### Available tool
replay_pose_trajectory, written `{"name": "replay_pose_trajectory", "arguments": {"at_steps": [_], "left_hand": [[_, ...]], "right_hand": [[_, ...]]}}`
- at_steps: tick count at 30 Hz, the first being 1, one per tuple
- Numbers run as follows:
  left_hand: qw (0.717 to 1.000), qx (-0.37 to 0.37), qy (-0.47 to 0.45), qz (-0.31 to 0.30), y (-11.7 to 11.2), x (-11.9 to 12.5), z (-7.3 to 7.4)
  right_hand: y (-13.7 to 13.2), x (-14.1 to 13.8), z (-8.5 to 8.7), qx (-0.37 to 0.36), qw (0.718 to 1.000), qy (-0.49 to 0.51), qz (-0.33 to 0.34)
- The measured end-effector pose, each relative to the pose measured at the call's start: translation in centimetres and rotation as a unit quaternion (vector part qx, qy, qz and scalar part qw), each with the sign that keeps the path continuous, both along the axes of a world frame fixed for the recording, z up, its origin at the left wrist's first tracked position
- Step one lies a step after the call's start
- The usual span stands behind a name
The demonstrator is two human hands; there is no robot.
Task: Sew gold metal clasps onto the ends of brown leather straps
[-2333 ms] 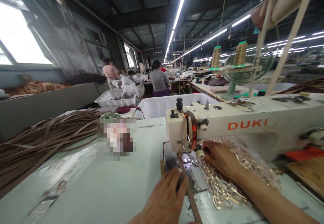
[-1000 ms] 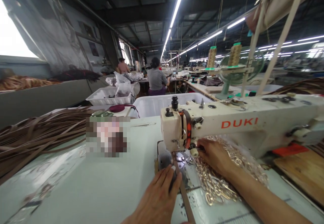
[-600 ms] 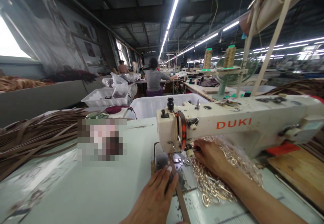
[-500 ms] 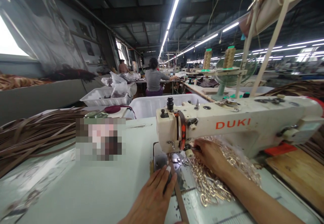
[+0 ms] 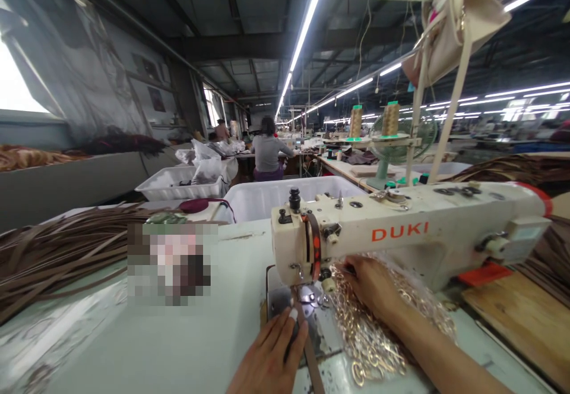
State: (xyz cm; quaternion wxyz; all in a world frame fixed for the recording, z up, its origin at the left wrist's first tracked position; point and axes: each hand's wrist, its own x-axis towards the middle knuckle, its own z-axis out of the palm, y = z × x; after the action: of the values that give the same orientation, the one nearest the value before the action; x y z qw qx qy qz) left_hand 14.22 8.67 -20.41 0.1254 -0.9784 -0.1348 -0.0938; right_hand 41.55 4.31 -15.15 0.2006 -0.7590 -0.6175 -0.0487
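My left hand (image 5: 274,349) lies flat on the sewing machine's bed with its fingers stretched forward. A white wrap covers one fingertip. Those fingers press beside and against the edge of a narrow brown strap (image 5: 314,370), which runs up under the presser foot area of the sewing machine (image 5: 396,227). Behind the machine's head, my right hand (image 5: 367,278) is closed, fingertips pinched close to the machine's side; what they grip is partly hidden. Below it spreads a pile of gold metal clasps (image 5: 369,346) on clear plastic.
Brown straps (image 5: 57,245) lie bundled at the left, near a pixelated patch. A wooden board (image 5: 521,317) sits at the right. White bins (image 5: 178,186) stand beyond the table. Thread cones (image 5: 390,119) and a hanging handbag (image 5: 463,37) rise behind. A person (image 5: 269,153) sits further off.
My head view has shifted, so the machine and table sit slightly lower and further left. Both hands keep nearly the same places at the machine.
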Motion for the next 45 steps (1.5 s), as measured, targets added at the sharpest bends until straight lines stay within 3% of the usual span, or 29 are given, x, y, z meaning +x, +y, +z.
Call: {"name": "replay_pose_trajectory", "arguments": {"at_steps": [6,15,22,30,33,40,42,45], "left_hand": [[0.999,0.02,0.039,0.003,-0.1,0.3,0.6],[0.999,-0.029,0.028,0.005,-0.7,0.2,1.4],[0.998,-0.044,-0.046,-0.012,-0.4,-0.1,0.0],[0.999,-0.011,-0.043,-0.015,-0.8,-0.1,2.1],[0.998,0.01,-0.056,-0.027,-0.4,0.2,1.7],[0.993,-0.044,-0.114,-0.004,-0.3,0.7,-0.5],[0.991,-0.069,-0.114,0.003,-0.4,0.5,-0.1],[0.989,-0.114,-0.087,-0.014,-0.9,0.1,1.6]], "right_hand": [[-0.1,0.0,0.0,0.014,1.0,0.003,0.017],[-0.3,-0.3,0.4,0.008,1.0,-0.001,0.029],[-0.3,-0.4,0.3,-0.001,0.999,-0.01,0.035],[-0.5,-0.5,0.4,-0.007,0.999,-0.004,0.053],[-0.4,-0.6,0.4,-0.002,0.998,-0.001,0.062],[-0.1,-0.3,0.0,-0.009,0.998,-0.007,0.065],[-0.1,-0.3,-0.2,-0.009,0.997,-0.009,0.07],[-0.1,-0.2,-0.3,-0.006,0.996,-0.007,0.083]]}}
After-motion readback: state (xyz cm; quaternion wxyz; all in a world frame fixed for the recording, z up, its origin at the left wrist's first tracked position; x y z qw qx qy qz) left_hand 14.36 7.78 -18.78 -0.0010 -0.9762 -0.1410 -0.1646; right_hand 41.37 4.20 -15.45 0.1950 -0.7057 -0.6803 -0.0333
